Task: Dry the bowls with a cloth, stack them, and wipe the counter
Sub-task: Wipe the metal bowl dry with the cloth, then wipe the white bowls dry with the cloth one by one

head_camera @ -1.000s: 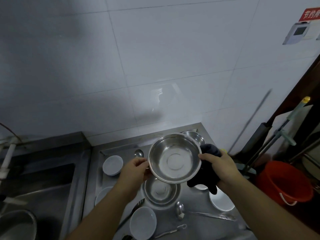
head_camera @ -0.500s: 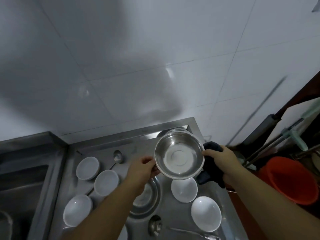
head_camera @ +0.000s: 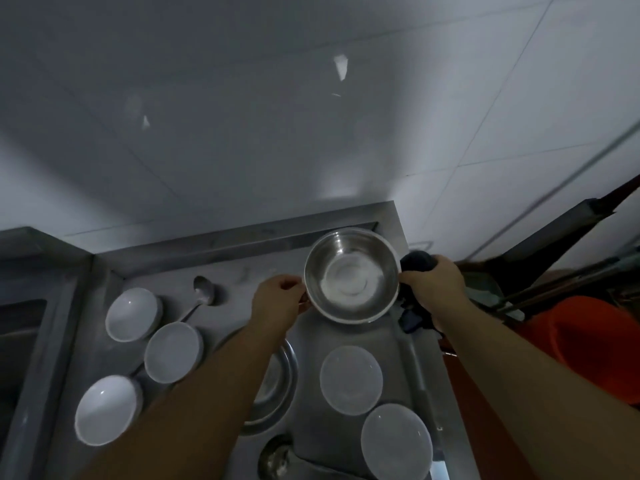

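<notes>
Held thing: a round stainless-steel bowl (head_camera: pixel 351 275) is in the air above the far right corner of the stainless-steel surface (head_camera: pixel 194 258), its opening turned to the camera.
Left grip: the left hand (head_camera: pixel 278 299) pinches the steel bowl's left rim, fingers curled over the edge.
Right grip: the right hand (head_camera: pixel 431 285) is curled round a dark bunched cloth (head_camera: pixel 415 263) at the steel bowl's right rim; the bowl lies between the two hands.
Cloth: dark folds show above the right hand and hang below it, just right of the steel bowl.
Left of the steel bowl: three small white round bowls (head_camera: pixel 133 313) (head_camera: pixel 173 351) (head_camera: pixel 105 408) stand in a slanting row on the surface, with a steel ladle (head_camera: pixel 202 296) beside the farthest one.
Below the steel bowl: two more white bowls (head_camera: pixel 349 379) (head_camera: pixel 396 441) stand on the surface, apart from each other.
Under the left forearm: a second steel basin (head_camera: pixel 282 386) shows only part of its rim; what it holds cannot be told.
Bottom edge: a steel spoon (head_camera: pixel 275 457) is cut off by the frame.
Right of the steel bowl: an orange plastic bucket (head_camera: pixel 585 337) stands off the surface, partly cut off, with dark poles above it too blurred to name.
Hard to see: whether the cloth touches the steel bowl's inside is hidden by the rim and hand.
Left margin: a sink edge (head_camera: pixel 20 327) is dim and cropped.
</notes>
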`<state>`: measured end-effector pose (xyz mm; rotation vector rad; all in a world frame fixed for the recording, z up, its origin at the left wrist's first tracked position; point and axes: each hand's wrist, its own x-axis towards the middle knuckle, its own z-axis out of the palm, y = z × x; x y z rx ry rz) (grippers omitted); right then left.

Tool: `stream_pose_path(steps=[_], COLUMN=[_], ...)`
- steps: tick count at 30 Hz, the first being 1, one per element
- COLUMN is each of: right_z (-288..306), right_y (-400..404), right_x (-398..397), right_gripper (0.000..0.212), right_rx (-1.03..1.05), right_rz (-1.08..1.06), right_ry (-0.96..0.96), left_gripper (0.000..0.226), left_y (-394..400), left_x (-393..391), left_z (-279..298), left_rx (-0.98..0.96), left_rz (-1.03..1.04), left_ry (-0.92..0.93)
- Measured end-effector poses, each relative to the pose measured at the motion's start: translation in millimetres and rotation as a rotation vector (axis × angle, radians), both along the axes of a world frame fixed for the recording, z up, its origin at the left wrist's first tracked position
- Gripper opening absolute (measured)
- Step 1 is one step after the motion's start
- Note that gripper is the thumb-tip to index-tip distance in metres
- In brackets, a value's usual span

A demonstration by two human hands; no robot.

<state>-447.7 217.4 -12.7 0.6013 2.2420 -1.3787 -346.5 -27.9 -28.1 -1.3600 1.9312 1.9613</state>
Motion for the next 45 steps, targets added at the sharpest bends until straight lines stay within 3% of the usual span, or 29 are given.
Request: stream_pose_path(steps=[8, 17, 25, 28, 37, 41, 45], right_z=[-42.3, -72.3, -70.8, -64.3, -54.8, -55.7, -54.6], right_y=[-11.2, -17.2, -14.0, -5.4, 18.3, 22.9, 25.3], right_x=[-35.4, -36.4, -30.5, -22.1, 44.1, 69.5, 86.7], right_gripper=[0.042, 0.036, 0.040, 0.052, 0.050, 0.050, 0.048], right_rx=[0.164, 0.253, 0.219, 0.242, 0.168, 0.122, 0.103], right_rz=[0.084, 0.125, 0.100, 0.067, 0.053, 0.089, 0.071], right_ry=[0.030, 0.057, 0.053, 0.033, -0.021, -0.048, -0.046], left_gripper=[0.030, 0.018, 0.018, 0.018, 0.023, 0.040, 0.040], left_y=[-3.5, -0.1, -0.9, -0.2, 28.5, 41.6, 53.8], left_x=[-32.3, -39.0, -38.3, -29.3, 47.1, 82.1, 102.5], left_z=[-50.8, -67.9, -75.4, -69.6, -62.4, -72.9, -80.9], left_rx=[-0.257, -0.481, -0.471, -0.462, -0.457, -0.375, -0.352], left_rz=[-0.071, -0.182, -0.146, -0.183, -0.653, -0.741, -0.722], left_ry=[-0.091, -0.196, -0.217, -0.227, -0.349, -0.416, -0.437])
